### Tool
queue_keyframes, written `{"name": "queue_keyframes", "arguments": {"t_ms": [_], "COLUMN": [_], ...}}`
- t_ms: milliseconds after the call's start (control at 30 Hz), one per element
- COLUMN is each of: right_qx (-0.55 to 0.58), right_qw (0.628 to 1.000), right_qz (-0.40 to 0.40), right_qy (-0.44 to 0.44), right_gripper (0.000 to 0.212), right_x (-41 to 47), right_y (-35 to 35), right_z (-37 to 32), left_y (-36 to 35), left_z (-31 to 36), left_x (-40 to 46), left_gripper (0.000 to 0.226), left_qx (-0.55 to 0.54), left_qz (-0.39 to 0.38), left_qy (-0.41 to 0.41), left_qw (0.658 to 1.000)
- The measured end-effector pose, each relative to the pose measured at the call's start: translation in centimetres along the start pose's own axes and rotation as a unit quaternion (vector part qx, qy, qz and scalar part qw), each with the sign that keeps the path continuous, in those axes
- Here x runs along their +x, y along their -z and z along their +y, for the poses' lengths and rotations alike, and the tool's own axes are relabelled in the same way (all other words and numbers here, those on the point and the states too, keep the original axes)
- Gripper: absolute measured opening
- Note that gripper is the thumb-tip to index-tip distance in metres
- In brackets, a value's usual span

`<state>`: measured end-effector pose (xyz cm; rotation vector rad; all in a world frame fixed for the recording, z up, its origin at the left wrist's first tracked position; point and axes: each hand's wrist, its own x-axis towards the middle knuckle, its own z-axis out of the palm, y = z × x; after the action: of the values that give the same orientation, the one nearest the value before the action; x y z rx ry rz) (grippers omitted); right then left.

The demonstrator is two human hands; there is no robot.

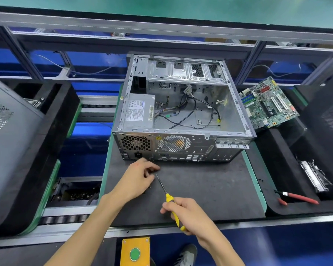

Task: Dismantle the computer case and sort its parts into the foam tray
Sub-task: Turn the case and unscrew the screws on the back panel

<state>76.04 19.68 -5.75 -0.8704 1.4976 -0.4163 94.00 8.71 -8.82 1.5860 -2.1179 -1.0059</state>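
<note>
the right grip (188,214) is curled round the yellow handle of a screwdriver (168,198), whose dark shaft slants up and to the left so its tip ends just beside the left grip (140,177). the left grip hovers low over the dark surface (210,189) with its fingers curled and thumb and forefinger drawn together; whether they pinch something small cannot be told. a few tiny dark specks lie on the surface just below that hand.

the computer case (181,116) lies on its side at the far part of the same surface, open side up, its rear panel with vents and ports facing the person. inside it the grey power supply (138,110) sits at the left, and loose cables (188,112) trail across the bare floor of the case. drive bays run along the far edge.

a green motherboard (268,104) rests tilted on the black foam tray (288,169) to the right of the case. in that tray also lie a silvery metal part (313,175) and red-handled pliers (298,197). another black foam block (52,131) stands at the left, with a grey case panel (6,131) leaning on it. a yellow box with a green button (135,253) sits at the near edge.
</note>
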Motion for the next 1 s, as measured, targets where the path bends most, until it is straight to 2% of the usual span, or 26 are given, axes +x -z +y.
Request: {"name": "queue_keyframes", "arguments": {"t_ms": [67,200,300,367,467,567,633,700,800,867,1000], "right_qx": [-0.006,0.000,-0.002,0.008,0.006,-0.003,-0.021,-0.109,-0.315,-0.349,-0.355], "right_qw": [1.000,1.000,1.000,1.000,1.000,1.000,0.999,0.987,0.922,0.900,0.887], "right_qz": [0.007,0.007,0.014,0.006,-0.002,-0.003,0.030,0.103,0.212,0.246,0.275], "right_qy": [0.008,0.019,0.014,0.012,0.013,0.017,0.020,0.050,0.075,0.090,0.106], "right_gripper": [0.026,0.025,0.025,0.025,0.024,0.024,0.028,0.035,0.028,0.029,0.038], "right_x": [0.0,-0.1,-0.2,-0.2,-0.3,-0.4,-0.3,0.2,1.1,1.5,2.1], "right_y": [0.0,0.3,0.9,1.1,1.1,1.5,2.0,2.5,2.0,1.5,1.0], "right_z": [-0.1,-0.3,-0.2,-0.1,-0.2,-0.1,0.2,0.7,0.8,0.5,0.5], "left_y": [0.0,0.0,0.0,0.0,0.1,0.9,1.8,2.5,3.1,3.1,2.1], "left_z": [0.1,0.4,0.3,0.4,0.7,0.3,-0.5,-1.0,-0.8,-0.4,0.5], "left_x": [0.2,0.6,0.4,0.2,0.2,0.2,0.0,-0.5,-1.4,-1.9,-2.9], "left_gripper": [0.020,0.009,0.012,0.020,0.015,0.013,0.012,0.012,0.014,0.015,0.021], "left_qx": [0.025,0.045,-0.005,-0.046,-0.015,0.015,0.033,0.060,0.072,0.072,0.083], "left_qz": [-0.023,0.001,0.011,-0.010,-0.017,0.013,0.010,-0.019,-0.060,-0.073,-0.088], "left_qy": [-0.035,-0.066,-0.057,-0.053,-0.076,-0.033,-0.002,0.018,0.035,0.037,0.052], "left_qw": [0.999,0.997,0.998,0.997,0.997,0.999,0.999,0.998,0.995,0.994,0.991]}}
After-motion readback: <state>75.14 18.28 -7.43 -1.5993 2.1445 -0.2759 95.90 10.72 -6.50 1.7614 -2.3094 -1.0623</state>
